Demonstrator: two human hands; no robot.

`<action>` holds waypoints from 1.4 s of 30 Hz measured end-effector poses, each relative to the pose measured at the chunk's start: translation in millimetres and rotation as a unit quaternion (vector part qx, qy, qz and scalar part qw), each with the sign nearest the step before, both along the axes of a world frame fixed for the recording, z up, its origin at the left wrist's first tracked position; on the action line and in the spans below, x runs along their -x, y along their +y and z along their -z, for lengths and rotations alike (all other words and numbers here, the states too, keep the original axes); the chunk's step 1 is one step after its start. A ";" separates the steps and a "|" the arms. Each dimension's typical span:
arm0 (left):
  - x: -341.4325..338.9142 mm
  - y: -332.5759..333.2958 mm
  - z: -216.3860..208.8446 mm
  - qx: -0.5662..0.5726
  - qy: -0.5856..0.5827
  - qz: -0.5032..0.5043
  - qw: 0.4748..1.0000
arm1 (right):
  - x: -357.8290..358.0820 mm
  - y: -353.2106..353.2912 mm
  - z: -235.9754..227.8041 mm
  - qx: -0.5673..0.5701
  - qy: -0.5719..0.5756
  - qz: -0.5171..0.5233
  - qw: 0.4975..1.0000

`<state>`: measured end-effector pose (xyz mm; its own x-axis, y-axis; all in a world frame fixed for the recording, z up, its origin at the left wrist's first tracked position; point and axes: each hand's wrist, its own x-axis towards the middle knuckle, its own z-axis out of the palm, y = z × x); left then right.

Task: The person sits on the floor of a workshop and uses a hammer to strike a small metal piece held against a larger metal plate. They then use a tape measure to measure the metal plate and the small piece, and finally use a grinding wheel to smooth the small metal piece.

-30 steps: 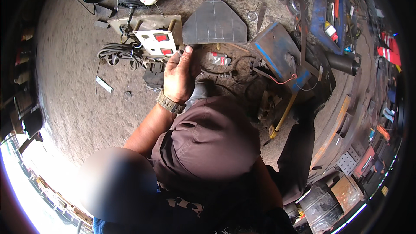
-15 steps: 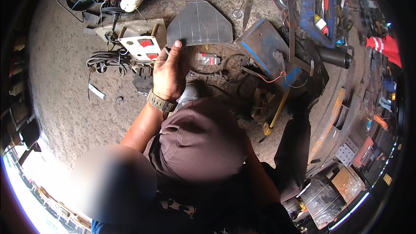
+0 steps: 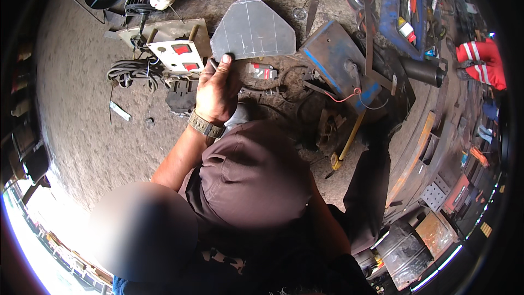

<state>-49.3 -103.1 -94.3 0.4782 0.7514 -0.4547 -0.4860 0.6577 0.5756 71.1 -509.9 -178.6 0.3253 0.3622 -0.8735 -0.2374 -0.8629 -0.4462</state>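
In the head view, I saw the left hand gripping the grey plate by its near left corner, thumb on top. The plate was between the switch panel and the blue-edged slab; the right hand was hidden, so I couldn't tell its state.

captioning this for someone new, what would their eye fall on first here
Probably the gray plate marked with pale lines, upper middle, its near left corner held by the left hand. To the plate's left, two bright red switches stand out on a white panel. At the far right edge, red fabric with pale stripes would likely draw a glance too.
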 end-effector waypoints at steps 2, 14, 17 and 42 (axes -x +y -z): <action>1.6 0.3 1.1 -0.006 0.008 -0.002 1.000 | -1.1 4.6 -4.5 0.022 0.033 0.030 0.999; -1.4 2.7 -9.3 -0.005 0.051 0.004 0.999 | -1.0 -0.1 2.7 0.018 0.022 0.000 1.000; -7.4 13.0 -18.1 -0.015 0.099 0.007 0.995 | 1.3 -1.2 3.6 0.025 0.030 0.011 0.999; 1.7 18.3 -49.3 -0.492 0.386 0.108 0.773 | 6.3 0.7 -13.0 -0.078 -0.042 -0.010 0.996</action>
